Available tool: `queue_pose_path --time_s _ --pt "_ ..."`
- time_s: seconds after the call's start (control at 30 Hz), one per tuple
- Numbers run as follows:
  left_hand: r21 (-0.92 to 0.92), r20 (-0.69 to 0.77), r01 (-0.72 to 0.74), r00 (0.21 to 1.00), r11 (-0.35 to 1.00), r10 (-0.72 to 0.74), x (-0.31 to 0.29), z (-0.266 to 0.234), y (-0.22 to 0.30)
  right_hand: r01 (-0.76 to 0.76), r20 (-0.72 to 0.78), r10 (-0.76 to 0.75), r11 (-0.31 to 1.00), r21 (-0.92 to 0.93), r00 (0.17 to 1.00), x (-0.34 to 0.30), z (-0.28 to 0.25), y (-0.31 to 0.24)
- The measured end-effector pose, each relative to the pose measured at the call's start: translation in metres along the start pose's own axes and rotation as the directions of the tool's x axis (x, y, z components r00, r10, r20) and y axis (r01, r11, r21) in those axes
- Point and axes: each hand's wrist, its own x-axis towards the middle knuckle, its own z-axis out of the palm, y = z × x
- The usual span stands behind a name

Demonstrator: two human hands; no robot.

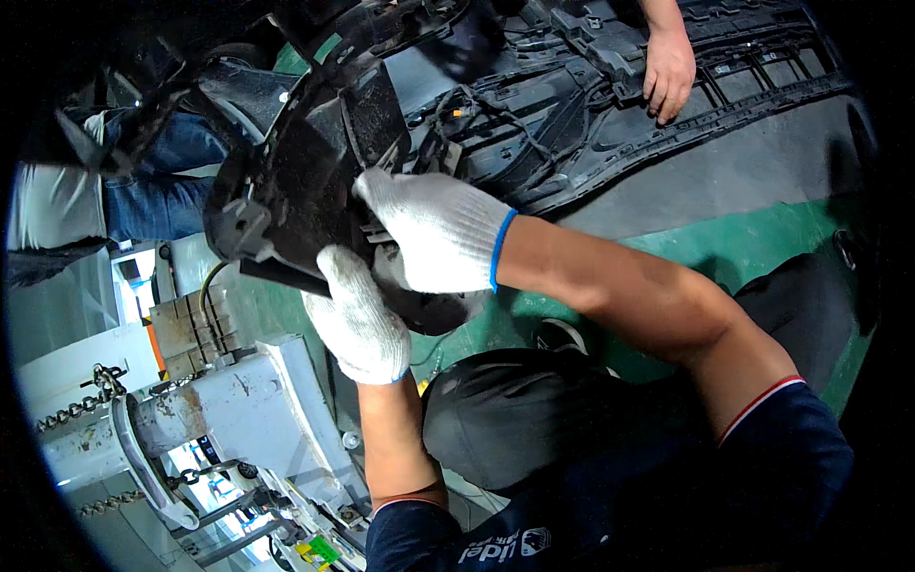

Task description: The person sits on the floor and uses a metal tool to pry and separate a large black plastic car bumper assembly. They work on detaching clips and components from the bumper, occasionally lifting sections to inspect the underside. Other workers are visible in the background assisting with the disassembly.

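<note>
A large dark plastic car part (315,162), curved like a bumper or liner piece, hangs in front of me, dusty along its inner face. My left hand (357,319), in a white knit glove, is closed on its lower edge. Just to the right, my right hand (434,229), in a matching glove with a blue cuff, is closed against the same part, its knuckles bent. The fingertips of both hands are partly hidden, so I cannot make out any small fastener or tool between them.
A co-worker's bare hand (670,74) rests on a long black bumper frame (581,133) with wiring. At left stands a person in jeans (152,191). A grey metal stand (224,400) with a chain (71,415) is at lower left, above a green floor (734,238).
</note>
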Motion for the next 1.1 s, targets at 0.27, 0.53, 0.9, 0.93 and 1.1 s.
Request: queue_pose_path --time_s 0.27,0.53,0.9,0.93,1.1 --pt "-0.170 0.009 0.156 0.988 0.973 -0.156 -0.002 -0.005 -0.007 -0.031 0.004 0.031 0.999 0.033 1.000 -0.002 0.000 0.002" --pt "-0.261 0.019 0.141 0.990 0.955 -0.141 0.004 0.000 -0.013 0.049 -0.055 -0.049 0.999 0.005 0.997 0.000 0.014 0.009" --pt "0.207 -0.078 -0.040 0.995 0.977 0.058 0.018 -0.042 -0.019 -0.066 0.172 0.023 0.968 0.244 0.985 0.009 -0.009 0.021" --pt "0.267 -0.079 -0.056 0.994 0.962 0.080 0.018 -0.044 -0.021 -0.141 0.213 0.087 0.957 0.254 0.973 0.006 -0.024 0.027" --pt "0.237 -0.163 -0.118 0.974 0.964 0.159 0.016 -0.070 -0.033 -0.233 0.100 0.216 0.948 0.216 0.971 0.010 -0.064 0.057"
